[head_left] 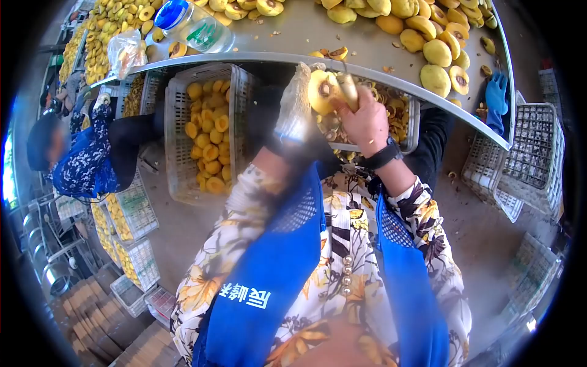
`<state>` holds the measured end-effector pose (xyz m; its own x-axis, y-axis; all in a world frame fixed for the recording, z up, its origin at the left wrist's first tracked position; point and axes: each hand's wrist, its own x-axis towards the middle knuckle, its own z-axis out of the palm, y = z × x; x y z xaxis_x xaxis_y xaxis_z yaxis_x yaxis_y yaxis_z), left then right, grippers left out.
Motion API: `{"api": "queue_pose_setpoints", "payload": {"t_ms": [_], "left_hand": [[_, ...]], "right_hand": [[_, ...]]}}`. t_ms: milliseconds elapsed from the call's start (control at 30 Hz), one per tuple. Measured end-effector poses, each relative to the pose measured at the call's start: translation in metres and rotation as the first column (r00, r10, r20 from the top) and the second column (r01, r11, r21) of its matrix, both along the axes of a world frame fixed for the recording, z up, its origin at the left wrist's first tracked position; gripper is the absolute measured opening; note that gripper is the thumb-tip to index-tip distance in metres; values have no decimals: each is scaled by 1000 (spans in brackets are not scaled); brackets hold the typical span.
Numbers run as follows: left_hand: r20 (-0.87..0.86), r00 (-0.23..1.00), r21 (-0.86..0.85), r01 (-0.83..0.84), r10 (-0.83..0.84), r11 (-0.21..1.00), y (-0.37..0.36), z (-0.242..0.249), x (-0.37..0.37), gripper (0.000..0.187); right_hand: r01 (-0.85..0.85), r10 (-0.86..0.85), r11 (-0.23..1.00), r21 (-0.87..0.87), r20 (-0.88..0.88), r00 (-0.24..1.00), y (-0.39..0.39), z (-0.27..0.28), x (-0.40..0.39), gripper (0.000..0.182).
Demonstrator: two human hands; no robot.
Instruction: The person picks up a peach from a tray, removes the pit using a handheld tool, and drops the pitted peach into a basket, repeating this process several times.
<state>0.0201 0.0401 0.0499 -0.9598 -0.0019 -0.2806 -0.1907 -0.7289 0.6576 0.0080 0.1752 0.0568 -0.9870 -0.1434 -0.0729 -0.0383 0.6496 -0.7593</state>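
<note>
My left hand [295, 105], in a whitish knitted glove, is closed around a yellow peach half [324, 85] whose cut face with a brown centre shows. Close beside it, my right hand [368, 124] is bare, with a black watch on the wrist. Its fingers wrap round the light-coloured handle [348, 90] of a tool that meets the peach; the working end cannot be made out. Below both hands is a crate [413, 125] of peach scraps and pits, partly covered by them.
Peach halves [436, 61] lie heaped on the metal table [275, 44]. On it stand a blue-capped bottle [205, 32] and a plastic bag [126, 52]. A crate of peach halves [172, 137] is at the left, stacked crates [532, 150] at the right. A blue glove [496, 93] lies at the table edge; another person [85, 153] sits at left.
</note>
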Motion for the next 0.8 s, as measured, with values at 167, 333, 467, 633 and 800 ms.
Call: {"api": "queue_pose_setpoints", "payload": {"t_ms": [167,333,467,633,800], "left_hand": [[-53,989,9,140,-139,990,3,-19,-7,39],[-242,944,-684,-3,-223,729,6,-14,0,27],[-54,995,-210,75,-88,975,16,-13,-1,21],[-25,998,-10,-55,55,998,5,-19,-16,21],[-79,981,-186,-186,174,965,14,-8,-12,29]], "right_hand": [[-123,101,967,-224,-106,989,11,7,-9,24],[-130,106,975,-180,-134,985,15,2,-7,22],[-344,335,918,-194,-80,939,17,-1,-7,19],[-234,235,970,-68,5,972,7,0,18,29],[-178,187,976,-122,65,980,15,3,14,29]]}}
